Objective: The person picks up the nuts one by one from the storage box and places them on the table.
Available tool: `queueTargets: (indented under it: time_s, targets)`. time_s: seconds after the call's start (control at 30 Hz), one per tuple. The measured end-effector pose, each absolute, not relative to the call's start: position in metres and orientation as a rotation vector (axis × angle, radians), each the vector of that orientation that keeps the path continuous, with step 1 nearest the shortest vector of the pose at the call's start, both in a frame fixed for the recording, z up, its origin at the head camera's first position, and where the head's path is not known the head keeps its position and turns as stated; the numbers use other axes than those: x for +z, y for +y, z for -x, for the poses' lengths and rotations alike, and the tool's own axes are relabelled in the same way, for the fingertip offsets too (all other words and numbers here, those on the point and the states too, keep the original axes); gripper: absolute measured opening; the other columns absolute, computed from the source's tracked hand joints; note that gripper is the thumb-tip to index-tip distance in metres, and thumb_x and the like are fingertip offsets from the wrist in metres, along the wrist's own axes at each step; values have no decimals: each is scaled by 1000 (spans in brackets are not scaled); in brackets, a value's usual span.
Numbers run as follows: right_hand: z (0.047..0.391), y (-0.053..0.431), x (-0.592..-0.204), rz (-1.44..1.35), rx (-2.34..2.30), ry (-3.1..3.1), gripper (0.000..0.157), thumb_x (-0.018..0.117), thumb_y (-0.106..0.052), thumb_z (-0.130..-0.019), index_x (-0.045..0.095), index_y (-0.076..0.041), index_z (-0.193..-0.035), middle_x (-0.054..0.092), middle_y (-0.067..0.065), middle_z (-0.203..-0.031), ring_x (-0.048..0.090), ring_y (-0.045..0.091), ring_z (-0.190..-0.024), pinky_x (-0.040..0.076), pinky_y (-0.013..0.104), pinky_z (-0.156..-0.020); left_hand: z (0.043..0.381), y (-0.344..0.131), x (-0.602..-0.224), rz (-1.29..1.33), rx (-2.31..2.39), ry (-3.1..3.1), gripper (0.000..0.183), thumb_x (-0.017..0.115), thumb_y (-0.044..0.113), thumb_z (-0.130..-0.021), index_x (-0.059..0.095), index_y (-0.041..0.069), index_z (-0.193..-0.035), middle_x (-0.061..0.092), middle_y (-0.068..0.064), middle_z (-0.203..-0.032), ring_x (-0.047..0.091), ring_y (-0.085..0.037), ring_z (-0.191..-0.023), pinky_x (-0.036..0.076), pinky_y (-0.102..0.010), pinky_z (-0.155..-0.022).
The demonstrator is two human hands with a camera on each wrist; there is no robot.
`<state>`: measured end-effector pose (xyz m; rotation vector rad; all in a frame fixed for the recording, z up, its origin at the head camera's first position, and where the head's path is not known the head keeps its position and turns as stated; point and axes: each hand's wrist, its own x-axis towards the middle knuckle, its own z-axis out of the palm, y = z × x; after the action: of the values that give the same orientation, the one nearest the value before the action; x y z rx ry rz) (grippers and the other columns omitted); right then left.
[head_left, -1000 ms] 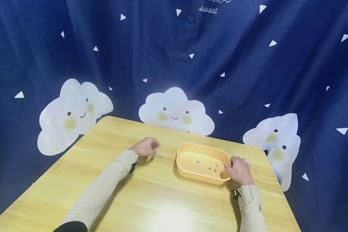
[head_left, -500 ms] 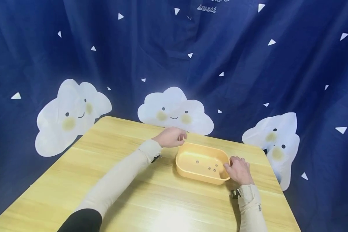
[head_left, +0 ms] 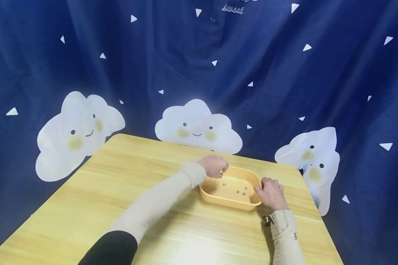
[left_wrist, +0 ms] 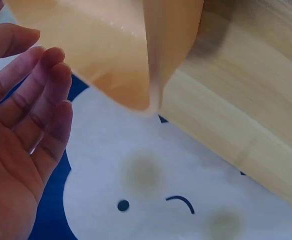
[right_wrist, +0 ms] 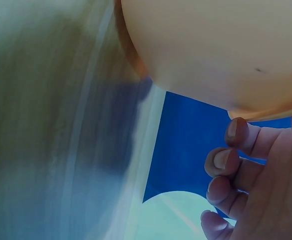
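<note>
A shallow yellow plastic bin [head_left: 230, 202] stands on the wooden table, with several small shiny metal beads [head_left: 237, 191] on its floor. My left hand [head_left: 213, 166] is over the bin's far left corner, fingers bent downward. In the left wrist view its thumb and index fingertips [left_wrist: 42, 49] come close together beside the bin wall; whether a bead sits between them cannot be made out. My right hand [head_left: 272, 193] grips the bin's right rim, thumb inside and fingers outside. In the right wrist view the curled fingers [right_wrist: 224, 159] show below the rim.
The light wooden table [head_left: 86, 206] has its far edge against a dark blue curtain [head_left: 185, 48] printed with white clouds. My left forearm [head_left: 159, 198] crosses the table and covers the spot where loose beads lay.
My left hand has moved right, from beside the row of beads on the table to over the bin. The right hand has stayed on the rim. The beads inside look unchanged.
</note>
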<state>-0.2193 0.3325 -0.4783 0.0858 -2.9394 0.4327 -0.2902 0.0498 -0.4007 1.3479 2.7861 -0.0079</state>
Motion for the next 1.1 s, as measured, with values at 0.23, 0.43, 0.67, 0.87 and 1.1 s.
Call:
queueTargets:
  time_s: [0.23, 0.43, 0.67, 0.87, 1.1]
  targets:
    - [219, 331, -481, -86, 449, -2936, 25, 60, -29, -92, 52, -13, -74, 56, 8, -78, 50, 31, -80, 32, 40, -70, 284, 75, -412, -1371, -236, 2776, 9, 71, 14, -90, 65, 18, -85, 62, 6, -81, 50, -9, -69, 51, -26, -65]
    - [218, 331, -483, -79, 462, -2938, 25, 61, -28, -92, 52, -13, -74, 56, 8, -77, 50, 31, -80, 31, 40, -69, 276, 98, -430, -1454, -352, 2755, 8, 73, 14, -88, 71, 21, -90, 68, 8, -84, 58, -11, -72, 56, -27, -71]
    - [218, 333, -485, -71, 459, -2938, 24, 61, -28, -93, 53, -13, -76, 57, 8, -78, 50, 31, -80, 31, 40, -70, 266, 121, -444, -1423, -497, 2752, 5, 72, 30, -94, 73, 25, -96, 75, 9, -95, 62, -10, -73, 55, -24, -71]
    - [220, 332, -485, -79, 463, -2940, 23, 61, -27, -93, 53, -13, -77, 58, 8, -79, 51, 31, -81, 33, 41, -70, 259, 132, -447, -1365, -592, 2726, 10, 67, 19, -96, 74, 26, -96, 76, 11, -99, 62, -7, -75, 56, -21, -69]
    - [220, 333, -481, -85, 471, -2930, 23, 61, -27, -92, 52, -13, -75, 57, 9, -78, 51, 32, -82, 33, 42, -70, 261, 143, -450, -1362, -537, 2654, 10, 72, 20, -96, 73, 26, -103, 73, 12, -97, 59, -4, -74, 59, -20, -73]
